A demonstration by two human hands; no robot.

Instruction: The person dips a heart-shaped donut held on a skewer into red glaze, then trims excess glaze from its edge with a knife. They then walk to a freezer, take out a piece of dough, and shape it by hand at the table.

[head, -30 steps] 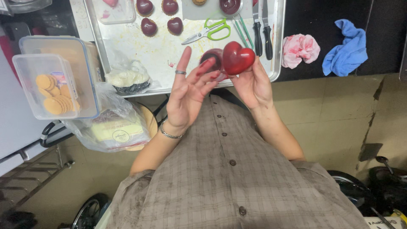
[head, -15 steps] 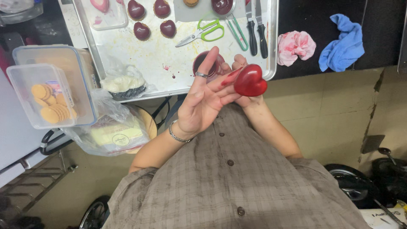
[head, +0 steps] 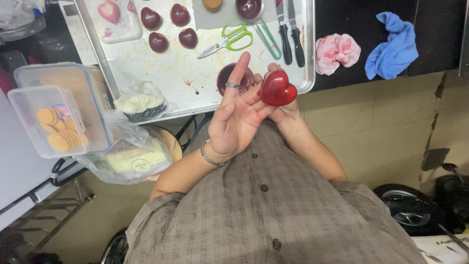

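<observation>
Red heart (head: 277,88) held up above tray (head: 146,68) edge, near chest. Right hand (head: 283,110) clamped on heart from behind, mostly hidden. Left hand (head: 238,115) open, fingers spread, fingertips touching heart's left side; ring on one finger, bracelet at wrist. Dark cup (head: 229,78) on tray just behind left hand. Scissors (head: 227,41), dark hearts (head: 168,27) farther back.

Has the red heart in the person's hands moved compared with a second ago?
Yes. The red heart now sits a little lower against the metal tray, right over its near edge, and the left hand has closed in to touch it.
</observation>
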